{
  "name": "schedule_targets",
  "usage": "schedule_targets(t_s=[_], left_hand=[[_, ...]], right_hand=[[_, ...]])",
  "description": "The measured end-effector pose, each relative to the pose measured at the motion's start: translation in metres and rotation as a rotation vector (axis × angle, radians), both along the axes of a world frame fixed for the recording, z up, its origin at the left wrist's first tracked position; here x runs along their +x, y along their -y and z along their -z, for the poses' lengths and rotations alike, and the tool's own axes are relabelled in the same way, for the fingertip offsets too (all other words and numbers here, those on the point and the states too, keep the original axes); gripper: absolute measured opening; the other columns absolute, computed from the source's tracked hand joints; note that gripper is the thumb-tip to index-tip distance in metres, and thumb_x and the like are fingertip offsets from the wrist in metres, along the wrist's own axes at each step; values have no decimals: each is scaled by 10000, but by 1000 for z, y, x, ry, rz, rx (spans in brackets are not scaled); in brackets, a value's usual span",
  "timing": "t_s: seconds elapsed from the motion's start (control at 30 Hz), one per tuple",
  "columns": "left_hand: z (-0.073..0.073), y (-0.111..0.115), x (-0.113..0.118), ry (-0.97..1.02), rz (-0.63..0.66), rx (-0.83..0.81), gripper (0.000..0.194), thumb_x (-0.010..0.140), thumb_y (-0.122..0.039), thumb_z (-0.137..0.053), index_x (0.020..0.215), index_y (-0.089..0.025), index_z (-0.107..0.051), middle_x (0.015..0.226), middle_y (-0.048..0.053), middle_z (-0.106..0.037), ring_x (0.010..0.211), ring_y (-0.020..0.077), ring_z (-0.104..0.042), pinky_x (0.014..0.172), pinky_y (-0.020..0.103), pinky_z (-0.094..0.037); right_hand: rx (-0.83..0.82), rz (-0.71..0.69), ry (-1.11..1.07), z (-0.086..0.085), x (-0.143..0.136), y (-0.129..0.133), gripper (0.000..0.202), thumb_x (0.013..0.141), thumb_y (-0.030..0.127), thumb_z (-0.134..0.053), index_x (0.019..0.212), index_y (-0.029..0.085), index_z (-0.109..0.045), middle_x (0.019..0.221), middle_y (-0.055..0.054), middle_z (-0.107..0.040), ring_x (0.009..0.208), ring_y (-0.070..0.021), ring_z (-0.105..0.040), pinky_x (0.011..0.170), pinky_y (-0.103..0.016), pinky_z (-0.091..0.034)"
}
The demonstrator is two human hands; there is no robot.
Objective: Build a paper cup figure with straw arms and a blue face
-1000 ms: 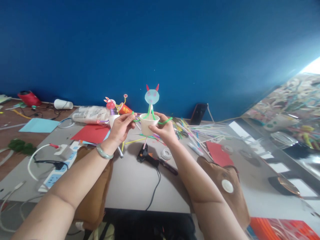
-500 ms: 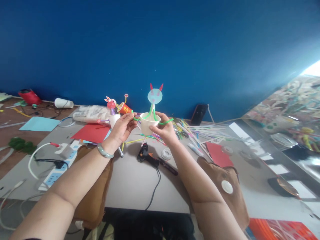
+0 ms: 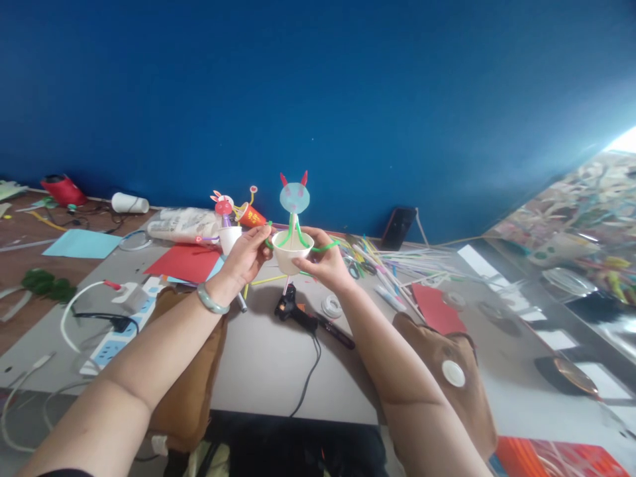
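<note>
A white paper cup (image 3: 291, 257) is held up above the table by my right hand (image 3: 326, 262), thumb in front and fingers around its side. From its mouth rise bent green straw-like pieces (image 3: 292, 232), topped by a pale blue round paper face (image 3: 295, 197) with red pointed ears. One green arm sticks out on each side of the cup. My left hand (image 3: 251, 252) pinches the left green arm beside the rim. Below the cup a thin pinkish stick shows. On the table underneath lies a black hot glue gun (image 3: 295, 311) with its cord.
Another cup figure with a red rabbit-like head (image 3: 222, 207) stands left, near an orange-red cup (image 3: 252, 216). Many loose straws (image 3: 392, 258) lie behind my right hand. Red paper (image 3: 181, 262), a power strip (image 3: 116, 334), a tape roll (image 3: 332, 305) and a phone (image 3: 399, 226) are around.
The cup with its face figure has moved slightly left and down, and the blue face has shifted left with it. Both hands keep their hold.
</note>
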State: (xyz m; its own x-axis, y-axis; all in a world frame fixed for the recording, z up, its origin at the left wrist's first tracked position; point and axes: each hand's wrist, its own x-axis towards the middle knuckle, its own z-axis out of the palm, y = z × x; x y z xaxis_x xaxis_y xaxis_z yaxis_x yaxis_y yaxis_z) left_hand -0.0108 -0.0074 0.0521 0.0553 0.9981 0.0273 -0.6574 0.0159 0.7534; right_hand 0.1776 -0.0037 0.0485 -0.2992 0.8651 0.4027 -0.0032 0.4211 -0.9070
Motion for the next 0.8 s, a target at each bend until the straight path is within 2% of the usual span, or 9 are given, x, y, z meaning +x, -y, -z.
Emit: schedule_targets(t_s=[0.2, 0.37, 0.53, 0.8], left_hand=[[4, -3, -2, 50, 0, -35, 258, 740, -297, -847, 852, -122, -694, 713, 0, -687, 553, 62, -625, 541, 166, -521], [4, -1, -2, 90, 1, -60, 146, 782, -212, -800, 858, -127, -708, 754, 11, -722, 602, 83, -671, 593, 186, -557], [5, -2, -2, 95, 35, -13, 200, 730, -235, -838, 856, -126, -729, 720, 5, -699, 612, 77, -638, 581, 180, -521], [5, -2, -2, 56, 38, -18, 265, 685, -273, -871, 849, -129, -720, 735, 2, -670, 630, 73, -600, 571, 188, -469]], right_hand=[[18, 31, -32, 4, 3, -7, 620, 661, 430, -867, 1191, 243, -605, 1066, -44, -698, 848, -167, -653, 674, -266, -536], [-2, 28, -71, 6, 4, -10, 630, 664, 442, -869, 1197, 250, -594, 1074, -44, -685, 858, -173, -656, 694, -282, -544], [25, 4, -27, 6, 3, -7, 641, 666, 445, -874, 1216, 256, -603, 1112, -57, -686, 931, -200, -652, 726, -296, -547], [12, -37, -11, 8, 0, -6, 663, 661, 452, -878, 1229, 244, -605, 1070, -57, -696, 885, -186, -642, 670, -265, -520]])
